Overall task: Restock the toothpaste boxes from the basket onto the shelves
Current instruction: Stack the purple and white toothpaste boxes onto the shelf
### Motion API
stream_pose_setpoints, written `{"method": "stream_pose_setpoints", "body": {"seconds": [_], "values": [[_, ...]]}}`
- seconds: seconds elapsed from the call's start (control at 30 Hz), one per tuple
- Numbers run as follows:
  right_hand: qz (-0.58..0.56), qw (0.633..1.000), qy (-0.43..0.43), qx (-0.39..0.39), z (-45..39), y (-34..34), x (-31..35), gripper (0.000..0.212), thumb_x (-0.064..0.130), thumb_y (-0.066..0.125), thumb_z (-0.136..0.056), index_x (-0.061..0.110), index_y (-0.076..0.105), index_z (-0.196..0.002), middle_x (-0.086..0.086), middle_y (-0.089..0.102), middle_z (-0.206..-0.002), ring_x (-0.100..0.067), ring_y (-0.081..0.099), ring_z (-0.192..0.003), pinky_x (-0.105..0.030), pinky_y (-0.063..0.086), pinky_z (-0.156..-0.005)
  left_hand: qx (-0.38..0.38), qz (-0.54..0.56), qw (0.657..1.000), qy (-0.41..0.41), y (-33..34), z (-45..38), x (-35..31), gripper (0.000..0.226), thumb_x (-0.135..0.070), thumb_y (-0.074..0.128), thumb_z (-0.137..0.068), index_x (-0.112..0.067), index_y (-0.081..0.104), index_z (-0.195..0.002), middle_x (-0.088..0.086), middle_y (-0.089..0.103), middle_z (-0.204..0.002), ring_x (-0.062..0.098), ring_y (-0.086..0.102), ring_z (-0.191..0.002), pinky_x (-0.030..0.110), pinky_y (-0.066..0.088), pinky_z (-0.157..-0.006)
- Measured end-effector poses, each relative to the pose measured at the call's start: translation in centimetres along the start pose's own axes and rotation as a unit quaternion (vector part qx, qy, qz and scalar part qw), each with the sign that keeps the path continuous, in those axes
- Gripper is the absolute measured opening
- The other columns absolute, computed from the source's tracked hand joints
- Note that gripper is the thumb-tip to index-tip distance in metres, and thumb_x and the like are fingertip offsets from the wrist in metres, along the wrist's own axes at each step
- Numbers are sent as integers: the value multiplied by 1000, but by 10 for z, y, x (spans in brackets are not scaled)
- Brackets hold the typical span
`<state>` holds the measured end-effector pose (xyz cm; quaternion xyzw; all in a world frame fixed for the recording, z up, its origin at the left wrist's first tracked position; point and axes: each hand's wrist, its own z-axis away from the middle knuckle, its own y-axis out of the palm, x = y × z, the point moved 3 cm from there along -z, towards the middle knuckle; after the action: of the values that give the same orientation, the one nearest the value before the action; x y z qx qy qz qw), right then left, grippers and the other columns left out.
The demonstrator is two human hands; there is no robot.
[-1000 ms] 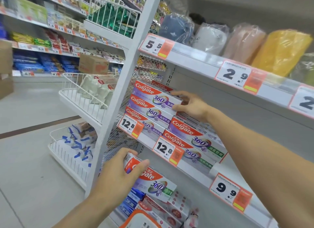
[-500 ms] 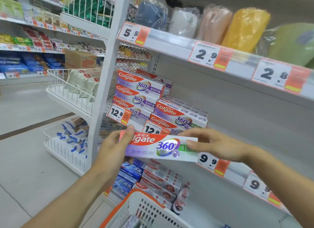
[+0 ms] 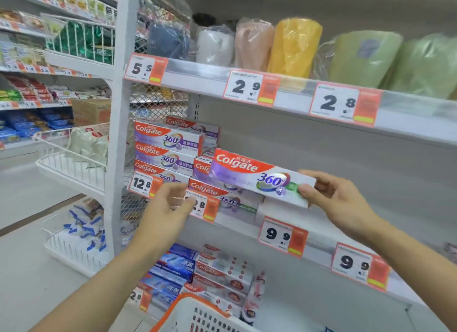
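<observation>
My right hand (image 3: 338, 203) pinches the right end of a Colgate 360 toothpaste box (image 3: 249, 176), held level in front of the middle shelf (image 3: 319, 235). The box hangs above a low stack of matching boxes (image 3: 217, 193) and right of a taller stack (image 3: 168, 146). My left hand (image 3: 168, 208) hovers just below the box's left end with relaxed fingers, holding nothing, in front of a price tag. The basket (image 3: 197, 314), white with an orange rim, shows at the bottom edge; its contents are hidden.
Wrapped rolls of several colours (image 3: 294, 45) line the upper shelf. The lower shelf holds blue and red toothpaste boxes (image 3: 197, 270). A white upright post (image 3: 121, 109) and wire baskets (image 3: 71, 163) stand to the left. Bare shelf lies right of the stacks.
The box has risen from chest height up to the middle shelf's stacks. My left hand has let go of its left end; my right hand alone carries it now.
</observation>
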<state>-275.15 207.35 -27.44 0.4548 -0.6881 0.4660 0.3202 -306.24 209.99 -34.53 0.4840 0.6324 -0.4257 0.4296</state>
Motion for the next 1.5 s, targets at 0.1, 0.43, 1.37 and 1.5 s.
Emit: {"method": "stream_pose_setpoints", "body": {"seconds": [0.1,0.43,1.37,1.5], "values": [[43,993,-45,-96,-39,-5,-3,26,7,65,-94,14,63,-118,-7,70,-93,1,64,-68,-15,53,-65,-6,-143,982,124,18,-22,-7,34,-22,68,-91,-24,58,-123,-7,53,-122,11,49,-117,25,35,-95],[137,979,-23,-149,-157,0,-38,34,23,74,-90,19,67,-123,-4,69,-96,-15,64,-74,-26,56,-71,55,-306,893,325,83,-75,-3,64,-46,68,-88,-34,43,-146,-2,31,-158,17,12,-152,36,5,-125],[21,970,235,62,-176,37,-78,33,24,69,-94,16,60,-125,-9,73,-114,-20,70,-91,-30,58,-65,56,-348,895,273,104,-79,8,60,-57,47,-97,-39,29,-151,-7,18,-162,16,-3,-152,29,-16,-119],[26,972,229,44,-176,38,-78,38,25,70,-93,13,58,-127,-10,74,-112,-20,71,-89,-27,57,-59,44,-356,896,262,108,-76,5,60,-53,48,-98,-37,28,-152,-2,16,-164,18,-6,-153,33,-16,-121]]}}
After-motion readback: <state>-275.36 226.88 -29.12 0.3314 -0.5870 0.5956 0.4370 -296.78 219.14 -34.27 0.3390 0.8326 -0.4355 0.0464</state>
